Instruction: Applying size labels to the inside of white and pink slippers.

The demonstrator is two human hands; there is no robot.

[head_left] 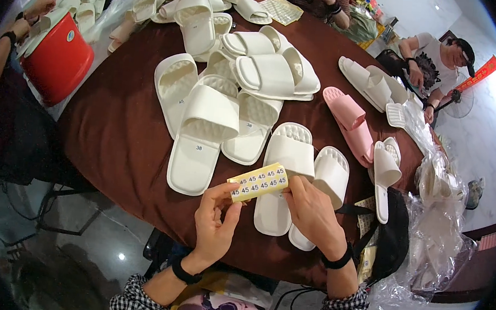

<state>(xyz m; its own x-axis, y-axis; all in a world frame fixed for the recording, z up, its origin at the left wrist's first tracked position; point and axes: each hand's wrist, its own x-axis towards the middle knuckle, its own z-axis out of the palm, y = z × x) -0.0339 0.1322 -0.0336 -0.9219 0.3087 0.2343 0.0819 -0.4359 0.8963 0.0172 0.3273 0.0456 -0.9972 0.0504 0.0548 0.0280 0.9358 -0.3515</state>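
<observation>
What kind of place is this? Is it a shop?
Probably a small workroom rather than a shop, though I can't be sure. White slippers are piled on a big table, the left hand holds a sheet of stickers, and other people are around the table.

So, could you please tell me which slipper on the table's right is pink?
The pink slipper beyond the right hand; the slippers around it are white.
</observation>
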